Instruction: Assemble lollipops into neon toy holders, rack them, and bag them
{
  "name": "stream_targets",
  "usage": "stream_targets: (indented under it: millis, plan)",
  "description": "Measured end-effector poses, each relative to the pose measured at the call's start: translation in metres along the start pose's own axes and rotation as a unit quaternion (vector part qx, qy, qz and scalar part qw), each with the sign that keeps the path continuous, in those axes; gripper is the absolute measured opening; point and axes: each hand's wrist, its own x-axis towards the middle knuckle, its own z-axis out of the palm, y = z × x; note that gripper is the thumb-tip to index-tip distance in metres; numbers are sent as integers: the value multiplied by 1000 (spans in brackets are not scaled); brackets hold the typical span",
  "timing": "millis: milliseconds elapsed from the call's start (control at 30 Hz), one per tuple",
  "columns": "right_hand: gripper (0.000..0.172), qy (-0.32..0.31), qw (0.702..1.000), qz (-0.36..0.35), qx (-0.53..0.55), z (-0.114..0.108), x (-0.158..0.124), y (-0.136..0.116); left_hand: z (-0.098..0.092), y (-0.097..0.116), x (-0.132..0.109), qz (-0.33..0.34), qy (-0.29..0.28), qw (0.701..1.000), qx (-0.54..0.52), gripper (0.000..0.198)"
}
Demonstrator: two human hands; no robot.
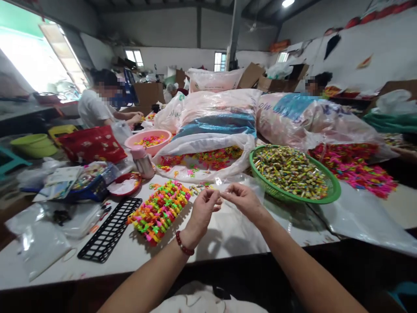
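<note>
My left hand and my right hand meet above the white table, fingers pinched together on a small pale item too small to name. A red bead bracelet sits on my left wrist. Just left of my hands lies a black grid tray packed with bright multicoloured plastic pieces. A green round basket full of small rolled pieces stands to the right of my right hand.
An empty black grid tray lies at the left. Big plastic sacks of coloured pieces fill the back, with a pink basin and a pink bottle. Two people sit beyond the sacks. Clear bags lie at the left.
</note>
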Motion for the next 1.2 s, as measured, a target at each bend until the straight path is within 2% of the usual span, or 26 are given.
stream_targets:
  millis: [67, 133, 200, 233, 300, 333, 367, 400, 433, 467, 533, 567, 600, 733, 833, 900, 933, 967, 1000, 1033, 1133, 1167, 1200]
  plan:
    - [42, -29, 997, 40, 56, 15, -8, 10, -15, -5, -2, -50, -3, 998, -30, 41]
    - [40, -56, 994, 52, 79, 26, -17, 16, -27, -16, -5, -115, -21, 991, -70, 43]
    - [39, -69, 993, 41, 84, 33, -26, 19, -37, -27, -9, -167, -46, 981, -88, 52]
    - [39, -64, 994, 38, 77, 35, -31, 20, -41, -31, -12, -170, -52, 981, -74, 61]
    - [41, -35, 998, 44, 41, 35, -39, 20, -46, -36, -15, -109, -36, 993, 23, 86]
    - [42, -22, 999, 45, 16, 34, -43, 18, -47, -35, -16, -47, -22, 994, 99, 97]
    - [42, -19, 999, 38, -13, 33, -47, 16, -49, -32, -15, 26, -15, 982, 185, 103]
    - [41, -24, 999, 25, -41, 33, -50, 13, -50, -28, -14, 101, -21, 957, 271, 100]
    - [40, -37, 997, 5, -65, 32, -53, 10, -51, -22, -13, 169, -44, 921, 347, 89]
    - [37, -55, 995, -15, -83, 33, -56, 6, -52, -17, -11, 225, -81, 882, 406, 69]
    - [33, -93, 990, -46, -96, 37, -61, -2, -53, -6, -6, 293, -165, 814, 474, 27]
    - [32, -106, 988, -55, -96, 40, -64, -6, -53, -2, -4, 312, -190, 792, 489, 16]
    - [31, -116, 987, -62, -94, 44, -67, -8, -53, 0, -2, 325, -201, 779, 497, 13]
    - [31, -136, 981, -74, -116, 59, -78, -14, -54, -4, 2, 338, -192, 744, 543, 18]
    - [26, -123, 976, -91, -153, 59, -84, -12, -60, -7, 1, 297, -225, 672, 640, 13]
    - [24, -72, 973, -108, -190, 52, -85, -9, -67, -5, -1, 258, -240, 622, 699, 9]
    - [24, -42, 969, -118, -211, 47, -85, -7, -70, -2, -3, 232, -250, 611, 714, 9]
    - [23, -13, 964, -128, -232, 42, -84, -6, -73, 2, -4, 200, -265, 611, 718, 12]
    - [23, 10, 958, -137, -251, 39, -83, -4, -75, 7, -6, 168, -282, 624, 709, 19]
    - [22, 22, 953, -145, -265, 36, -82, -4, -76, 12, -8, 141, -296, 650, 686, 27]
    - [19, 6, 946, -163, -278, 37, -81, -6, -77, 30, -12, 76, -318, 775, 540, 39]
    - [18, -10, 945, -170, -278, 40, -81, -8, -77, 35, -13, 59, -329, 811, 480, 41]
    - [17, -25, 943, -178, -278, 43, -82, -9, -76, 38, -13, 40, -341, 834, 431, 40]
